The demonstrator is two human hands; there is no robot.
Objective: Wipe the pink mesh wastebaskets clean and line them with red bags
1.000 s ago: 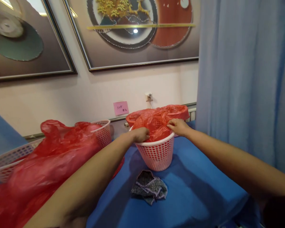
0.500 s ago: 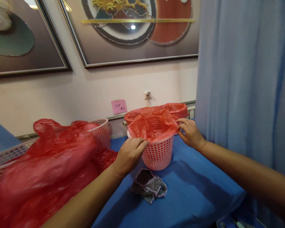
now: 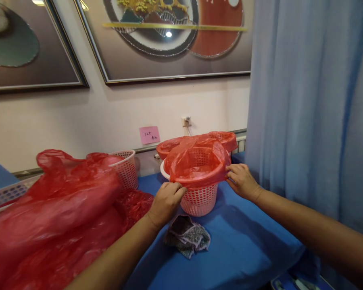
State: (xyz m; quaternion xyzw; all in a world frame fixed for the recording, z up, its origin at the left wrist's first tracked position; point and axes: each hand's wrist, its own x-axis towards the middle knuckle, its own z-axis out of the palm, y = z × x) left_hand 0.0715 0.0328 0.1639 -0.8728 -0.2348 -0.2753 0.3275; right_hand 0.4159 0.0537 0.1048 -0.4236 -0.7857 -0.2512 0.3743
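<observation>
As the head view shows, the white basket (image 3: pixel 199 200) stands on the blue desk (image 3: pixel 248 241), and a red bag (image 3: pixel 196 167) lines it with its mouth turned down over the rim. The left hand (image 3: pixel 166 200) pinches the bag's edge at the near rim, fingers closed on the film; the right hand (image 3: pixel 242 182) grips the opposite side likewise. These opposed holds appear to stretch the film evenly. A grey cloth (image 3: pixel 187 241) lies just in front, with a heap of red bags (image 3: pixel 63 209) to the left
</observation>
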